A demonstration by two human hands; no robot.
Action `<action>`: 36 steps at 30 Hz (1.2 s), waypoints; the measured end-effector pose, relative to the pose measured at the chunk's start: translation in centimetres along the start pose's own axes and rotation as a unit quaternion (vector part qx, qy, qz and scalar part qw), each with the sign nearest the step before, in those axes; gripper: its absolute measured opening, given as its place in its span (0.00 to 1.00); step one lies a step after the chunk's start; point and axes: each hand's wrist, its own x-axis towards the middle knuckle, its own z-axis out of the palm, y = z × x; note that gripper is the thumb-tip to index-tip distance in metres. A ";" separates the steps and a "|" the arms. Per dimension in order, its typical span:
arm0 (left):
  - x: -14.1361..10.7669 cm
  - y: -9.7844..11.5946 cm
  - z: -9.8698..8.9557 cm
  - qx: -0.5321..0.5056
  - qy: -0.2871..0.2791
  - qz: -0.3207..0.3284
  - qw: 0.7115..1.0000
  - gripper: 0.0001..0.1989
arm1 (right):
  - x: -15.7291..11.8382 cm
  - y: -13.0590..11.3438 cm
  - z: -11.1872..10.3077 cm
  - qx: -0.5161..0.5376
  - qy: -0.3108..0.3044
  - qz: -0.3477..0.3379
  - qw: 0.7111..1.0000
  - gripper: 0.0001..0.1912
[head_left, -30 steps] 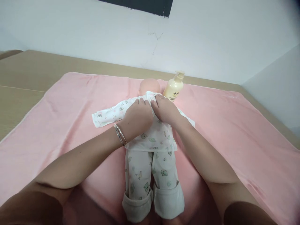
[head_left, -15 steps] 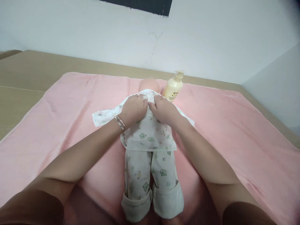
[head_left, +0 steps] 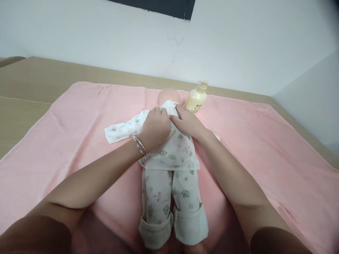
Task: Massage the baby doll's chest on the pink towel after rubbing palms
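A doll (head_left: 168, 96) lies on a pink blanket, its head away from me and its feet near me. It wears a white printed top (head_left: 169, 155) and matching trousers (head_left: 159, 194) with wide rolled cuffs. My left hand (head_left: 156, 128), with bracelets at the wrist, is closed on the top at the upper chest. Beside it my right hand (head_left: 186, 121) pinches the top near the collar, thumb and forefinger close to the cloth. One sleeve stretches out to the left; the other is mostly hidden behind my right hand and forearm.
A cream pump bottle (head_left: 196, 98) stands on the pink blanket (head_left: 251, 141), right of the doll's head. The blanket covers much of a wooden table (head_left: 31, 77). A white wall with a dark panel rises behind the table.
My left hand has moved slightly right and down with its fingers more curled. My right hand has shifted slightly, its forefinger nearer the collar. More of the left sleeve shows.
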 end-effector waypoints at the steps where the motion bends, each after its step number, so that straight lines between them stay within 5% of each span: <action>1: 0.0 0.2 0.0 -0.006 0.009 -0.001 1.000 0.19 | 0.0 0.0 -0.1 0.003 0.001 -0.004 1.000 0.24; 5: 0.8 -0.7 0.8 -0.061 -0.011 -0.006 0.998 0.17 | -0.8 -0.9 0.7 -0.078 0.035 -0.017 0.996 0.20; 10: 2.0 -2.3 1.4 -0.126 -0.049 -0.092 0.987 0.17 | -2.2 -2.4 1.5 -0.126 0.067 -0.036 0.989 0.17; 18: -0.3 0.5 -1.4 -0.008 -0.022 0.008 1.000 0.18 | 0.1 -0.4 0.9 -0.071 0.039 0.018 0.997 0.21; 26: 1.5 -1.8 1.1 -0.075 -0.028 -0.034 0.996 0.19 | -1.9 -2.0 1.2 -0.128 0.066 -0.031 0.989 0.20; 31: 0.1 0.3 -0.4 -0.019 -0.018 -0.010 1.000 0.19 | -0.7 -1.0 0.3 -0.074 0.027 0.011 0.997 0.18; 36: -0.4 0.8 -1.3 0.014 -0.007 0.031 0.999 0.19 | 0.1 -0.1 1.0 -0.126 0.042 -0.015 0.991 0.22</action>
